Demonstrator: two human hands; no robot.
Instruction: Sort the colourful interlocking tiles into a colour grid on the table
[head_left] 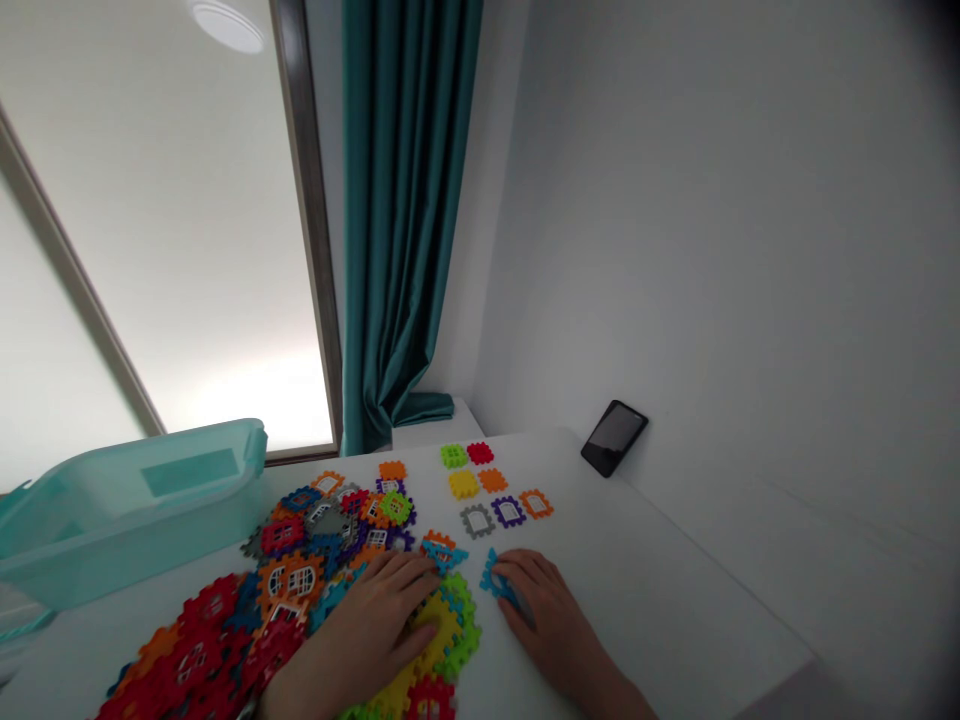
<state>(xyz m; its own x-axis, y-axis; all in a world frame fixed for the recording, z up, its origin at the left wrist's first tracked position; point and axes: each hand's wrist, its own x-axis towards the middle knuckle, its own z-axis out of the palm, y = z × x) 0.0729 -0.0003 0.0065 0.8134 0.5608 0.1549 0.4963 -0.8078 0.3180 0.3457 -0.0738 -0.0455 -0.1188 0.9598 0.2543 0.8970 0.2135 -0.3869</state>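
Fingers (529, 563) of the right hand (551, 615) are bent and closed about a light blue toothed plastic piece (488, 574), which sits between them and the thumb, its outer part projecting to the left of the fingertips, low over the white counter (637, 580).

Fingers of the left hand (379, 620) are loosely extended, thumb spread apart from them, over a yellow gear-edged plastic piece (444, 640). A light blue triangular plastic piece (448, 558) lies just beyond their tips; contact cannot be confirmed. A lime-green gear-edged plastic piece (466, 625) shows beside the yellow one, between the hands.

Beyond the right hand, seven squarish plastic pieces (463, 484) lie flat in three rows, well clear of the fingers. Left of these is a mixed heap of coloured plastic pieces (283, 535), beside a translucent teal plastic bin (180, 530). A black phone (615, 440) leans on the wall (712, 300).
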